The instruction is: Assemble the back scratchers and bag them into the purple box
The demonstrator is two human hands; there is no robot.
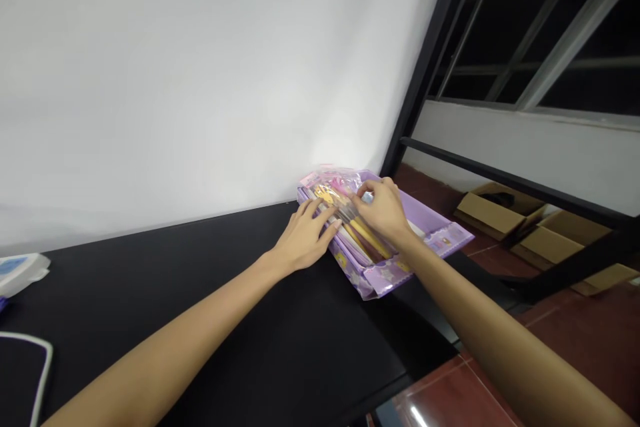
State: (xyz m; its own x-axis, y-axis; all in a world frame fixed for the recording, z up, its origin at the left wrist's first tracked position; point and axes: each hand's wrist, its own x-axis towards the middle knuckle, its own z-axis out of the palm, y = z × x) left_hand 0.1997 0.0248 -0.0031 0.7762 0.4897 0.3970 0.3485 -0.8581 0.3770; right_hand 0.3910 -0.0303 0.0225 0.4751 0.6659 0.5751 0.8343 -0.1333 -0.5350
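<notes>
A shallow purple cardboard box (440, 230) sits at the far right corner of the black table (225, 293), against the white wall. It holds several clear-wrapped packets (336, 185) of pens or pencils in pink, yellow and brown. My left hand (304, 237) lies on the box's left edge with its fingers stretched over the packets. My right hand (384, 208) is inside the box, fingers curled and pinching at the packets. What exactly those fingers hold is hidden.
A white-wrapped item (23, 271) and a dark pad with a white rim (25, 373) lie at the table's left edge. Open cardboard boxes (500, 210) stand on the red floor to the right, behind a black metal frame (520, 180).
</notes>
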